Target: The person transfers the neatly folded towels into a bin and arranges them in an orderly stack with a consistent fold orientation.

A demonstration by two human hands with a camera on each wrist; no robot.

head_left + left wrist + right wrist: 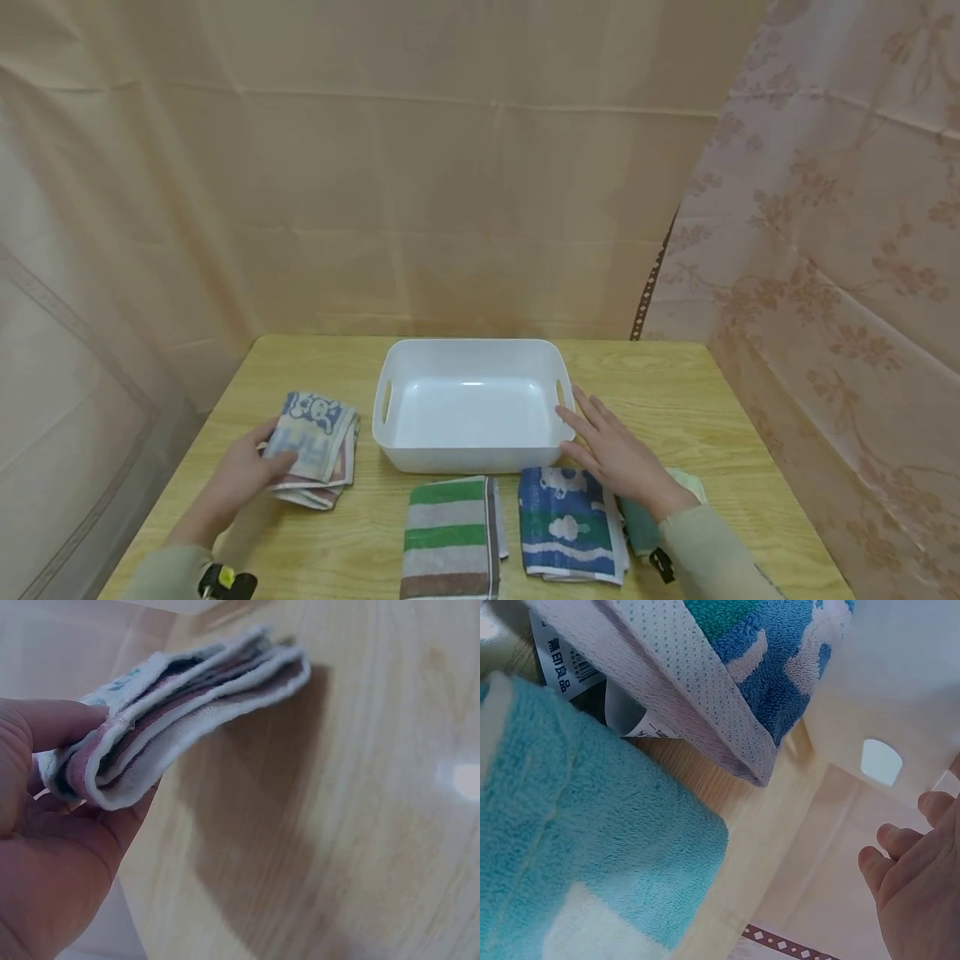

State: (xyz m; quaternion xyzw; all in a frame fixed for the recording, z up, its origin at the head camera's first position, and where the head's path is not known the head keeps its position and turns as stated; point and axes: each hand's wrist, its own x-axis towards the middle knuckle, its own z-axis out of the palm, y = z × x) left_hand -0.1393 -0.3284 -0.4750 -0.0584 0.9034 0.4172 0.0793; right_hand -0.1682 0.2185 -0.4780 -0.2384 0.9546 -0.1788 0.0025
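Left hand (238,475) at lower left pinching folded patterned cloth (318,437), right hand (618,454) with fingers outstretched at white tub's (472,460) right rim, striped towel (447,537) at bottom centre.

Right wrist view: right hand (924,881) at 4 o'clock, near white bin (896,675) at 2.
Teal towel (615,817) with a pale patch fills 7 to 9 o'clock; blue patterned towel (731,675), pale-bordered, at 12; black-and-white printed label (564,661) at 10; bin's handle slot (881,761) at 3.
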